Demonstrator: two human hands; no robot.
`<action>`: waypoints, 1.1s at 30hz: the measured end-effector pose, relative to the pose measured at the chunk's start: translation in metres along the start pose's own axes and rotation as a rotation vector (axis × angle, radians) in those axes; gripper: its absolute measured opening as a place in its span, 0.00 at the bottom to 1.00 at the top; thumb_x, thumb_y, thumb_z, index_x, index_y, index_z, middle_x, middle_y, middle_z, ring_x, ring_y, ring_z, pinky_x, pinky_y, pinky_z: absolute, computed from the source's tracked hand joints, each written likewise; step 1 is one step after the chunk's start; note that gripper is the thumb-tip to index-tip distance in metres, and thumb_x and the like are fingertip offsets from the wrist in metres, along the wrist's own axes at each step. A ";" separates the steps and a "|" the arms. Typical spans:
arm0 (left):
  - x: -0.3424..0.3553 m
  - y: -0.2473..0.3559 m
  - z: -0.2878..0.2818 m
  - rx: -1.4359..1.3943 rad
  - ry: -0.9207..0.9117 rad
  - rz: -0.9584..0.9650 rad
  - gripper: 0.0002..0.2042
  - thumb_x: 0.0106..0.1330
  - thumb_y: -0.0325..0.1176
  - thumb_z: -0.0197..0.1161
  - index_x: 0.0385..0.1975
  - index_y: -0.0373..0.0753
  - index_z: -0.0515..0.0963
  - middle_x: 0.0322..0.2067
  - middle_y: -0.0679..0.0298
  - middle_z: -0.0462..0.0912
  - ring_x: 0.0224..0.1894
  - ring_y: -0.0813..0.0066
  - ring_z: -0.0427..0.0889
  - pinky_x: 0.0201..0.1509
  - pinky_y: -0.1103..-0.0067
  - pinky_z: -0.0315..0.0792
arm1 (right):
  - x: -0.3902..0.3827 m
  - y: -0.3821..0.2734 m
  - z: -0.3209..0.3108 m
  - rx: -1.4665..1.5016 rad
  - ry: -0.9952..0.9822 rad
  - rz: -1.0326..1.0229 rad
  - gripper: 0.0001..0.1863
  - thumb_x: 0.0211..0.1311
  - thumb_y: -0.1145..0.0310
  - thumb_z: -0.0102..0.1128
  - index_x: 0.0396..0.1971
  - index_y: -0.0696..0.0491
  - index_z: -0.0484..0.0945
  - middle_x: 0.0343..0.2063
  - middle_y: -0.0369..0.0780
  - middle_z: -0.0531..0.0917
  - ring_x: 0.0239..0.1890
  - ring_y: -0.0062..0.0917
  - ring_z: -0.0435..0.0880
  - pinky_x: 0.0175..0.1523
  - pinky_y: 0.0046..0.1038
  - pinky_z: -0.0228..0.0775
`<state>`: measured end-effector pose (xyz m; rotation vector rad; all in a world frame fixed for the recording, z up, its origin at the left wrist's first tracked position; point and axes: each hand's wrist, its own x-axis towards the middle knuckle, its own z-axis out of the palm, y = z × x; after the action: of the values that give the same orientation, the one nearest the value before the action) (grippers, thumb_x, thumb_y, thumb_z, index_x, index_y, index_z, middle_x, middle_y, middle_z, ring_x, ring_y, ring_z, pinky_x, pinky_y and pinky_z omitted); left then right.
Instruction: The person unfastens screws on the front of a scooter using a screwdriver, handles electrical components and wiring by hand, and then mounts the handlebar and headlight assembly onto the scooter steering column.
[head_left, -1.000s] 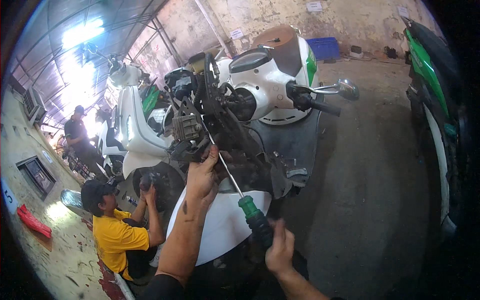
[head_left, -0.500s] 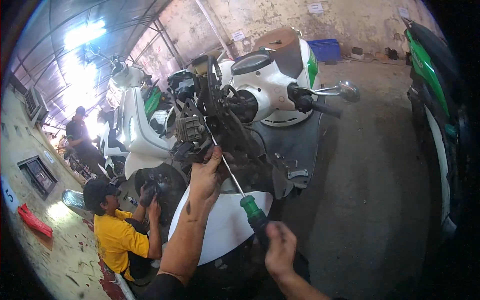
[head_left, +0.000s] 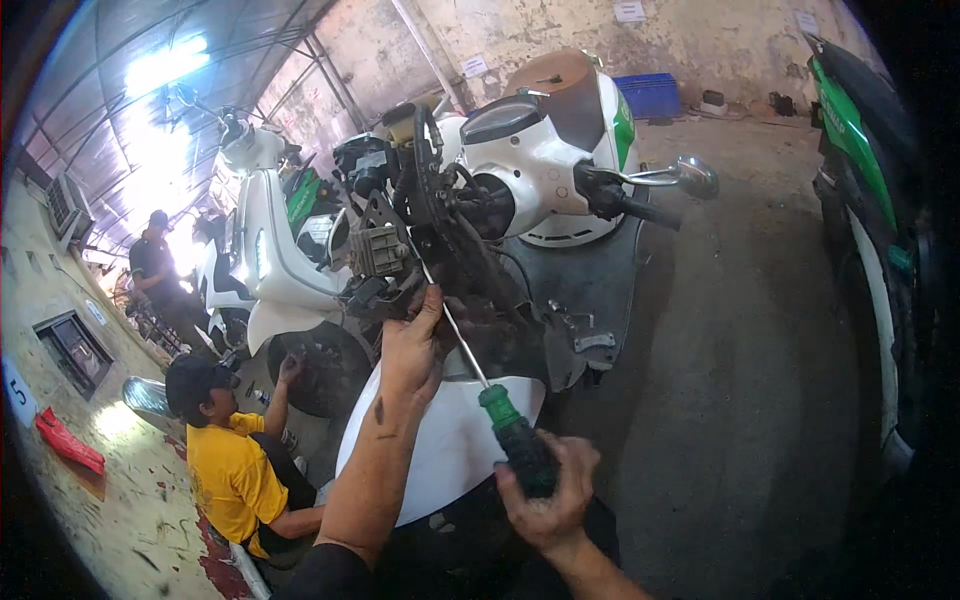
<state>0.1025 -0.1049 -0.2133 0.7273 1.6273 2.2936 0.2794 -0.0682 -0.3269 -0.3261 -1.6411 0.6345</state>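
A long screwdriver with a green and black handle slants up into the bared front of a white scooter. My right hand is closed round the rear of its handle, thumb on the near side. My left hand is closed higher up, with thumb and finger pinching the thin metal shaft. The screwdriver's tip is lost among dark frame parts and cables. Just above my left hand sits a finned metal block. Below the shaft lies the scooter's white front fender.
At the left a co-worker in a yellow shirt crouches beside another white scooter's wheel. A second person stands farther back. A green and black scooter stands at the right edge. By the back wall is a blue crate.
My right hand has shifted its grip on the handle, baring more of the black part. My left hand has stayed put. The co-worker has lowered one hand from the wheel.
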 end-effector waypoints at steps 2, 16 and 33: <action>0.000 0.001 -0.002 0.009 -0.022 -0.001 0.12 0.64 0.38 0.61 0.43 0.41 0.74 0.29 0.65 0.79 0.31 0.73 0.80 0.35 0.75 0.77 | 0.000 -0.011 -0.004 0.631 -0.151 0.730 0.25 0.66 0.52 0.49 0.38 0.65 0.74 0.18 0.41 0.73 0.19 0.30 0.72 0.37 0.33 0.68; 0.000 -0.001 0.000 0.026 -0.021 0.035 0.12 0.64 0.38 0.62 0.43 0.41 0.74 0.33 0.66 0.78 0.32 0.74 0.79 0.34 0.77 0.76 | -0.004 -0.008 -0.004 0.532 -0.105 0.495 0.27 0.71 0.51 0.39 0.38 0.63 0.76 0.31 0.42 0.80 0.34 0.26 0.78 0.45 0.30 0.68; -0.006 -0.003 -0.004 0.130 -0.058 -0.026 0.15 0.65 0.38 0.61 0.47 0.36 0.73 0.31 0.65 0.78 0.32 0.73 0.80 0.34 0.74 0.77 | -0.008 0.005 -0.006 0.662 -0.364 0.548 0.27 0.65 0.55 0.55 0.54 0.62 0.68 0.39 0.47 0.81 0.39 0.30 0.82 0.44 0.29 0.74</action>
<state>0.1055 -0.1105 -0.2184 0.7888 1.7609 2.1444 0.2859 -0.0673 -0.3353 -0.1708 -1.5720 1.6793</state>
